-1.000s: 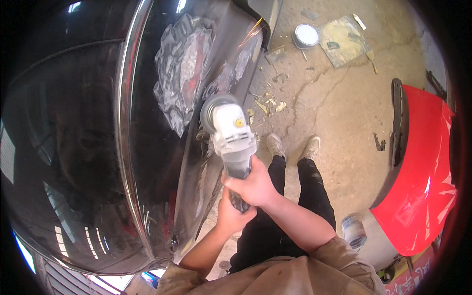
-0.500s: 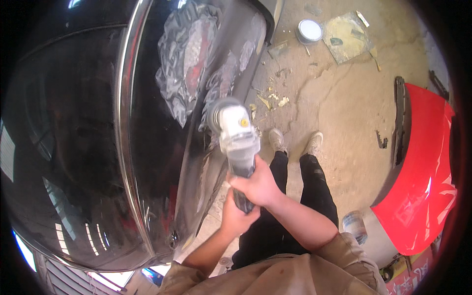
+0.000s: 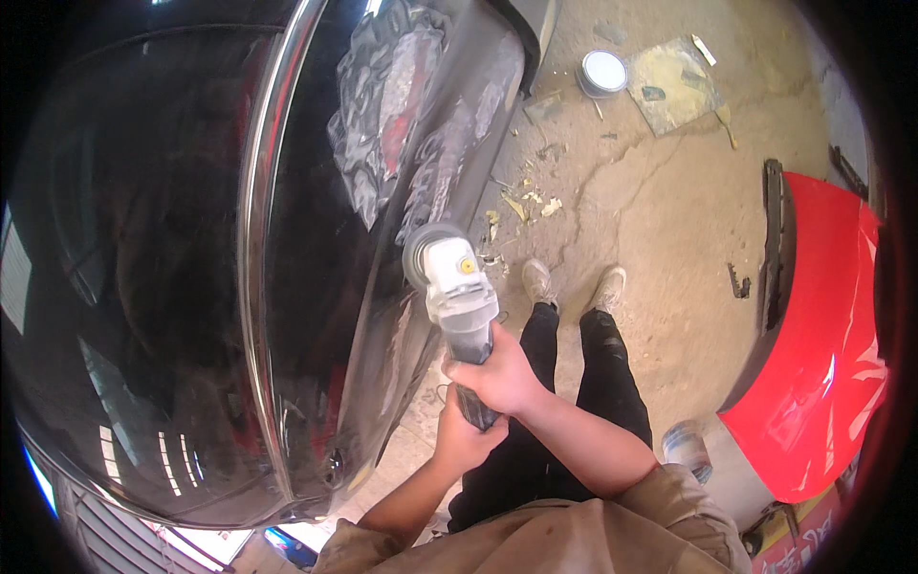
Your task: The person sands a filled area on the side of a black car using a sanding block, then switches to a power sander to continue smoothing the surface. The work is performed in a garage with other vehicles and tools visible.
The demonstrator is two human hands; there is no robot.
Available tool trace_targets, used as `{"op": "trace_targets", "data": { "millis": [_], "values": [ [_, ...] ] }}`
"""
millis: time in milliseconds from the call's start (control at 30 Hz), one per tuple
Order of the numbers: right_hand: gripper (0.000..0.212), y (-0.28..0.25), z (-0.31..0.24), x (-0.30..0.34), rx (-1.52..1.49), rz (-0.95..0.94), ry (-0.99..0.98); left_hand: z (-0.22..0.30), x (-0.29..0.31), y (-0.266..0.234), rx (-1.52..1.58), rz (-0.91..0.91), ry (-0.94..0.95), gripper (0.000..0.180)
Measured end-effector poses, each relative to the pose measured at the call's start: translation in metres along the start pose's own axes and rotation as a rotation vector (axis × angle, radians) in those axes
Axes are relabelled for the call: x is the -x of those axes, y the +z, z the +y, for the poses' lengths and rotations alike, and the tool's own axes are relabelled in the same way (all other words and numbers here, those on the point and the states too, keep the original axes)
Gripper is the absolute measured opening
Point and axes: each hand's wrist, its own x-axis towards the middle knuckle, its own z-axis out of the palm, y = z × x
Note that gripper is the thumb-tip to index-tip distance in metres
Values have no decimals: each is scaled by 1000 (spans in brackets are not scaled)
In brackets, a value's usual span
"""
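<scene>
An angle grinder with a pale grey head and dark body is held in both hands. My right hand wraps round the middle of its body. Lower down, my left hand grips the rear end. The round disc at the grinder's head is by the lower side of a black car; whether it touches the panel I cannot tell. Farther along that side is a sanded patch, grey and wrinkled-looking with a red streak. Scuffed grey marks run along the panel beside it.
A red car panel lies at the right with a black strip beside it. On the floor ahead are a round tin, a stained board and loose yellowish scraps. A clear container stands near my right elbow.
In the picture the grinder and both hands sit slightly lower, and the disc is a little farther below the sanded patch. The car has shifted slightly right in view. Both hands keep their grip.
</scene>
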Motion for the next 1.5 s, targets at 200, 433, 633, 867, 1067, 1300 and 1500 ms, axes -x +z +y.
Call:
{"op": "trace_targets", "data": {
  "millis": [200,433,633,867,1067,1300,1500],
  "values": [
    [66,0,5,-4,-151,29,-51,-9,3,-2,-69,54,36,63],
    [56,-2,35,21,-142,-66,-149,-21,41,28,-15,162,3,61],
    [41,-42,60,82,-532,25,12,-16,78,71,-101,63,-5,67],
    [22,-93,111,124,-492,138,159,-38,108,137,-103,-103,-201,72],
    [23,-85,137,143,-479,116,59,-52,135,133,-204,-109,-161,73],
    [23,-72,149,130,-464,94,67,-79,125,109,-95,-236,-164,78],
    [22,-90,161,115,-363,144,-33,-117,59,-8,-1059,203,537,79]
  ]
}}
